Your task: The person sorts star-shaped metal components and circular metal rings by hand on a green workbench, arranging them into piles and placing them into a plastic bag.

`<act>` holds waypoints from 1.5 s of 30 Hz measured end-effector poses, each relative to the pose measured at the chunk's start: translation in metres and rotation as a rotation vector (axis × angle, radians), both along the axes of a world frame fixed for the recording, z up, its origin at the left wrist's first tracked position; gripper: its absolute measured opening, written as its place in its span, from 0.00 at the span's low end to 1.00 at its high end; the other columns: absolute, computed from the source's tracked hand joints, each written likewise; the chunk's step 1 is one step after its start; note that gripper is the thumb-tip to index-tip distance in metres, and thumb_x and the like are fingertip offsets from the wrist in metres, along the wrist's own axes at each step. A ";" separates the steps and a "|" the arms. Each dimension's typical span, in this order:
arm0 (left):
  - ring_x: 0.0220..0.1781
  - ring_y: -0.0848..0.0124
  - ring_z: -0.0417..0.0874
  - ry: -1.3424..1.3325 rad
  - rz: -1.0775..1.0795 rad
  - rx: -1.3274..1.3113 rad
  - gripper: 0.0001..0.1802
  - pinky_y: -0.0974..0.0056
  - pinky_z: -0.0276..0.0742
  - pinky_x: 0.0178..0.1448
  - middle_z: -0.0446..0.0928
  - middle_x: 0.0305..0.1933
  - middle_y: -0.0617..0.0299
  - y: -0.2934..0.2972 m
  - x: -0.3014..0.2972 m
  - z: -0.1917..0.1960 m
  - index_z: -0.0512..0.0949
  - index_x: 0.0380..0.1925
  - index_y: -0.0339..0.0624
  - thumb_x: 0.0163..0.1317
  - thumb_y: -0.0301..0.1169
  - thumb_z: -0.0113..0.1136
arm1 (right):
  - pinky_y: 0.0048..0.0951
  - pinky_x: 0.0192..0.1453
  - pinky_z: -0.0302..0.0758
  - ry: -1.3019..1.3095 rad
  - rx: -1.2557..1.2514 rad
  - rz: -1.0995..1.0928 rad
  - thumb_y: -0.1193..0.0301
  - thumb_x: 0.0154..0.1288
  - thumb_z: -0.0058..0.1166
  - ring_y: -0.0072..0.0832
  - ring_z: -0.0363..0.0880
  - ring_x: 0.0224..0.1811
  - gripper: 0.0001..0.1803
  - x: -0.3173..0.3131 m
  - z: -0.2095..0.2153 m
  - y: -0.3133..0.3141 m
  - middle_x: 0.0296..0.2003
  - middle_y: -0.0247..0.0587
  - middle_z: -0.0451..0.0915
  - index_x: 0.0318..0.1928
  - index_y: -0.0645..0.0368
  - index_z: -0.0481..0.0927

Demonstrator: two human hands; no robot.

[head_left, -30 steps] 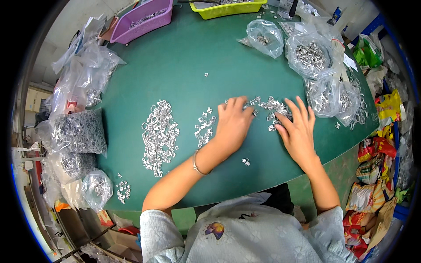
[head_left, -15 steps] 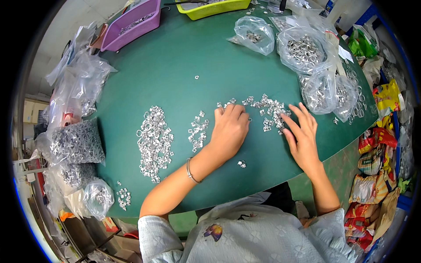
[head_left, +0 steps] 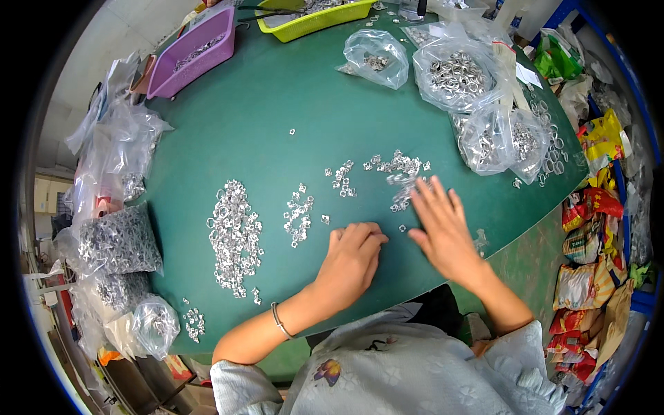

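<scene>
My left hand (head_left: 351, 259) is low over the green table, fingers curled together; whatever they hold is hidden beneath them. My right hand (head_left: 445, 225) lies flat with its fingers stretched out, the fingertips at the near right side of a loose cluster of small silvery metal pieces (head_left: 403, 164). Some pieces by those fingertips are blurred. Between the hands lies one single piece (head_left: 402, 228). Left of that cluster are a small group of pieces (head_left: 342, 178), another group (head_left: 298, 214) and a large heap (head_left: 235, 238) with ring shapes in it.
Clear bags of metal parts (head_left: 460, 76) stand at the far right, with loose rings (head_left: 555, 155) beside them. More filled bags (head_left: 117, 238) line the left edge. A purple basket (head_left: 197, 66) and a yellow-green basket (head_left: 315, 21) sit at the back.
My left hand has drawn back toward me, uncovering the small group of pieces where it was. My right hand has flattened and shifted slightly left. The whole view has shifted a little.
</scene>
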State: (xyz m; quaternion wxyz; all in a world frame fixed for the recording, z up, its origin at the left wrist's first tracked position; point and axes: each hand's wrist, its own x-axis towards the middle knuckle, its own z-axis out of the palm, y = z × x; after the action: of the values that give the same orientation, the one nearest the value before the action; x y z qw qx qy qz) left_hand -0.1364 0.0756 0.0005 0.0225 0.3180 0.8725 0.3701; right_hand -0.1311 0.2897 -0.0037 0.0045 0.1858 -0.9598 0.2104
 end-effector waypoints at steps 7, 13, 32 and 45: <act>0.47 0.58 0.73 0.055 0.009 -0.055 0.14 0.58 0.65 0.47 0.72 0.45 0.54 0.003 0.012 -0.005 0.76 0.42 0.36 0.53 0.21 0.62 | 0.55 0.72 0.48 0.072 -0.039 -0.049 0.68 0.60 0.57 0.48 0.52 0.72 0.32 -0.008 0.000 0.009 0.69 0.48 0.57 0.64 0.63 0.65; 0.47 0.57 0.74 0.064 -0.059 -0.021 0.16 0.58 0.68 0.45 0.72 0.46 0.52 -0.014 0.030 -0.017 0.76 0.42 0.34 0.51 0.20 0.63 | 0.54 0.73 0.48 -0.026 0.091 0.153 0.68 0.61 0.56 0.45 0.51 0.73 0.32 -0.003 0.004 0.007 0.68 0.47 0.58 0.65 0.60 0.64; 0.73 0.41 0.52 0.086 0.272 -0.151 0.28 0.47 0.51 0.74 0.50 0.70 0.37 -0.035 -0.031 -0.033 0.59 0.63 0.29 0.60 0.12 0.43 | 0.35 0.40 0.63 0.262 -0.122 -0.057 0.73 0.51 0.64 0.37 0.69 0.37 0.11 -0.054 -0.013 0.006 0.31 0.38 0.72 0.36 0.58 0.77; 0.73 0.51 0.55 0.189 0.017 -0.277 0.24 0.38 0.49 0.72 0.59 0.71 0.52 -0.023 -0.065 -0.021 0.68 0.60 0.39 0.61 0.21 0.52 | 0.54 0.73 0.46 0.129 0.119 0.045 0.64 0.65 0.53 0.44 0.51 0.73 0.28 -0.073 -0.012 0.025 0.67 0.39 0.61 0.64 0.52 0.66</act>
State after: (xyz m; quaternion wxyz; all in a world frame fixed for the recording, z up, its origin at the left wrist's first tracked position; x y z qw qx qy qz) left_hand -0.2012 0.0527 -0.0207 -0.0192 0.3378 0.9162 0.2148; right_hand -0.2037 0.3151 -0.0158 0.0504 0.2206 -0.9639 0.1406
